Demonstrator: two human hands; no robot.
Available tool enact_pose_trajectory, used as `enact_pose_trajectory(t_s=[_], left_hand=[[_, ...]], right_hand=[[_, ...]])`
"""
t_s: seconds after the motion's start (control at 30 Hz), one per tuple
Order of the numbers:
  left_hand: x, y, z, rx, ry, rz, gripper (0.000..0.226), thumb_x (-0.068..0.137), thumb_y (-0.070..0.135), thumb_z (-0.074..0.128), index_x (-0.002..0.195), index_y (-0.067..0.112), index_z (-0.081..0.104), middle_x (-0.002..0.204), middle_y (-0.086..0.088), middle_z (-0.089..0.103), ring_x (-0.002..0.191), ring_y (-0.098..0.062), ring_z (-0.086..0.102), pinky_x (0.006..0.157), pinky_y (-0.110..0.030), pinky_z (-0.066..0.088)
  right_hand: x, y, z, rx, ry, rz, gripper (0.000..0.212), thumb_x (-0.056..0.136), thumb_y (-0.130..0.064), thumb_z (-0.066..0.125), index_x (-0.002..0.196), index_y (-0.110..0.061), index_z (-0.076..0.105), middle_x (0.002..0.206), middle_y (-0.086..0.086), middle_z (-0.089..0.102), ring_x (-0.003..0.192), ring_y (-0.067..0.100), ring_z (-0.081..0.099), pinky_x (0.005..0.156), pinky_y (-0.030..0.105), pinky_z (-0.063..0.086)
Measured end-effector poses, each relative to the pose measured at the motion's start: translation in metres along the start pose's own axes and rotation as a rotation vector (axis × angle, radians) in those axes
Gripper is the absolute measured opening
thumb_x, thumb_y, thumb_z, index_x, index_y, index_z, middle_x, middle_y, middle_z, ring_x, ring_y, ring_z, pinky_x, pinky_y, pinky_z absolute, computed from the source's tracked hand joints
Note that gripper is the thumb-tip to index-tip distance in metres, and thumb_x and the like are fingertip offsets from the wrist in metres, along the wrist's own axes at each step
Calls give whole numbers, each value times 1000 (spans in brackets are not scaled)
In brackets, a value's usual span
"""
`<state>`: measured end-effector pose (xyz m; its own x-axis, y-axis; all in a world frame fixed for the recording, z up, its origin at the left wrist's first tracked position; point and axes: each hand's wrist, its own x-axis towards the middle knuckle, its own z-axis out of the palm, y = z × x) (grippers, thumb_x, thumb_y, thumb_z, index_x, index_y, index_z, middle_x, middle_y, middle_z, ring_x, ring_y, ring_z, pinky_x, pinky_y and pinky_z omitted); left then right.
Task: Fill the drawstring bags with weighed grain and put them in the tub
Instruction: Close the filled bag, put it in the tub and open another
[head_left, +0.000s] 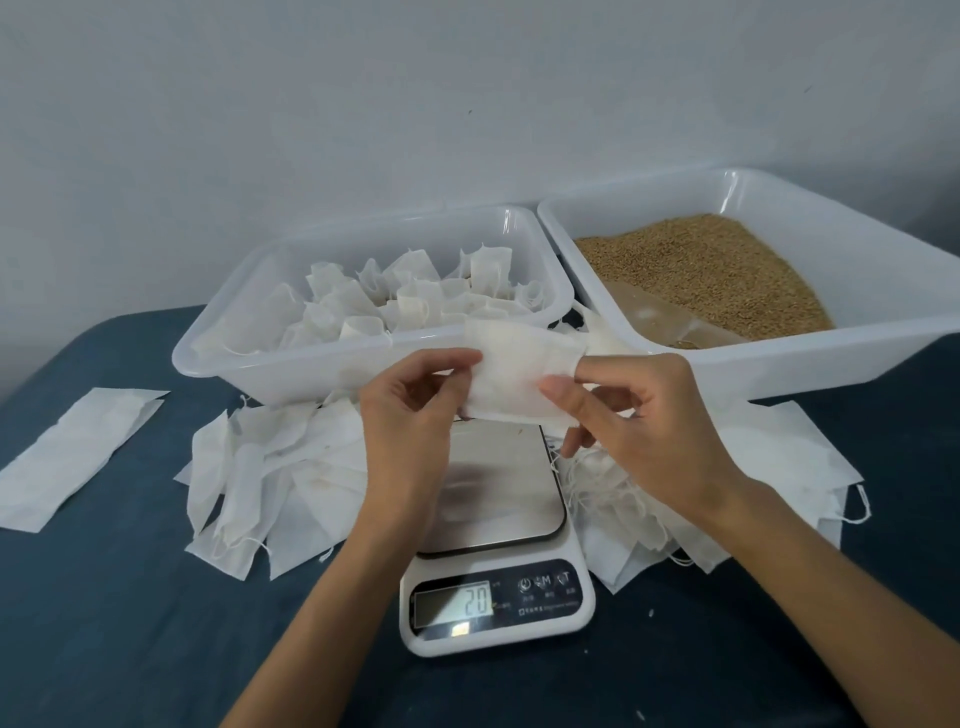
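Head | drawstring bag (511, 371) long axis left-right, flat | left hand (410, 410), right hand (644, 415) fingers pinch its ends

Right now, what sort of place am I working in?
Likely a small home or workshop packing station, not a factory line: a digital kitchen scale on a blue-covered table against a plain wall, a tub of loose grain, and a tub of filled drawstring bags.

Plain pale grey wall (363, 104), dark blue-covered table (130, 623), soft light
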<state>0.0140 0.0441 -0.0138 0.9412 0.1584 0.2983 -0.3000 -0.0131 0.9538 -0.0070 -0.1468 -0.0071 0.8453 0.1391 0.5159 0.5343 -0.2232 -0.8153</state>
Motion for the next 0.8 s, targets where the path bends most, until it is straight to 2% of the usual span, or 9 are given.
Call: enact_pose_trajectory(t_s=[0.1, 0.2, 0.3, 0.4, 0.5, 0.57, 0.63, 0.73, 0.8], left_hand=[[-1, -1, 1, 17, -14, -30, 29, 94, -9, 63, 94, 14, 81, 86, 1, 77, 67, -13, 58, 64, -21, 50], [1, -3, 0, -14, 2, -49, 26, 94, -9, 63, 94, 11, 80, 86, -2, 75, 58, -17, 54, 60, -24, 48], [3, -3, -2, -18, -6, -41, 23, 94, -8, 64, 94, 9, 79, 86, -2, 74, 56, -17, 52, 58, -24, 47], [2, 0, -2, -27, -12, -63, 24, 95, -9, 62, 96, 8, 79, 87, -2, 74, 59, -15, 54, 59, -24, 47], [-1, 4, -2, 179, 74, 122, 20, 99, 4, 65, 100, 19, 78, 105, 8, 73, 85, -6, 64, 75, -27, 50], [-4, 10, -2, 422, 37, 419, 20, 97, 25, 72, 116, 20, 75, 131, 7, 63, 123, -11, 59, 100, -32, 48], [-8, 10, 0, 581, -128, 599, 56, 88, 44, 78, 135, 17, 65, 148, 3, 53, 144, -17, 45, 119, -42, 36], [-14, 7, 9, 705, -296, 581, 74, 82, 35, 79, 148, 12, 54, 145, 0, 59, 142, -21, 49, 126, -54, 24], [-18, 3, 12, 678, -314, 491, 68, 82, 17, 77, 145, 13, 55, 130, -2, 68, 126, -24, 62, 121, -51, 35]], right_hand=[[-1, -2, 1, -76, -34, -57, 31, 95, -21, 68, 72, -1, 68, 65, 8, 63, 56, 12, 71, 51, 20, 51], [-1, -7, -1, -50, -22, 5, 39, 98, -20, 64, 61, -20, 53, 50, 10, 40, 48, 15, 69, 43, 15, 42], [-1, -12, -2, 26, -15, 22, 43, 100, -22, 60, 62, -40, 54, 52, 6, 36, 46, 25, 68, 41, 14, 41], [0, -16, -3, 8, -71, 32, 38, 103, -30, 54, 71, -48, 63, 61, -16, 52, 52, 25, 72, 42, 29, 44], [2, -12, -9, 84, -176, 142, 27, 103, -43, 46, 115, -40, 70, 84, -34, 63, 60, 28, 75, 47, 28, 48], [3, -14, -13, 110, -212, 191, 37, 102, -54, 41, 125, -41, 66, 89, -10, 72, 67, 28, 76, 50, 37, 55], [4, -17, -16, 143, -206, 224, 41, 95, -65, 39, 115, -43, 66, 78, 8, 71, 67, 29, 75, 55, 42, 56], [4, -25, -19, 135, -203, 267, 48, 88, -66, 35, 112, -33, 60, 71, -9, 74, 59, 29, 73, 57, 35, 56], [6, -30, -20, 99, -231, 262, 53, 87, -64, 35, 107, -26, 65, 75, -10, 75, 57, 28, 73, 56, 36, 55]])
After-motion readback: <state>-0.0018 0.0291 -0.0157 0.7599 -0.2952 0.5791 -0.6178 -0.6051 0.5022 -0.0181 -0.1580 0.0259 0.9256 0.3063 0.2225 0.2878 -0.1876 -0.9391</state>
